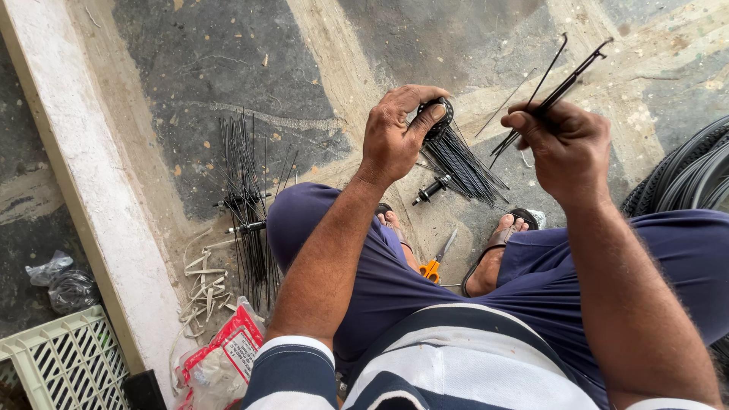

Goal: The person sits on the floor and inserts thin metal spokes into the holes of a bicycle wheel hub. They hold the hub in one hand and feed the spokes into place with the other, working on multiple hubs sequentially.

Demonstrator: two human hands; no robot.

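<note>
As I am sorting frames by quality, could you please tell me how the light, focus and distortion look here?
Head view: soft, even daylight, no glare; left hand on the hub and right hand with spokes look sharp; wide-angle lens bends the white ledge at the edge.

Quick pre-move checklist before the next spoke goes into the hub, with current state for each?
1. Left hand grips hub at its flange: ok.
2. Right hand holds loose spokes pinched, ends pointing up and away: ok.
3. Fitted spokes fan down from the hub, untangled: cannot tell.
4. Free flange hole facing the right hand: cannot tell, the thumb covers it.
5. Spare spoke pile lies on the floor by the left knee: ok.
6. Orange-handled scissors lie between the feet, near the toes: not ok.
</note>
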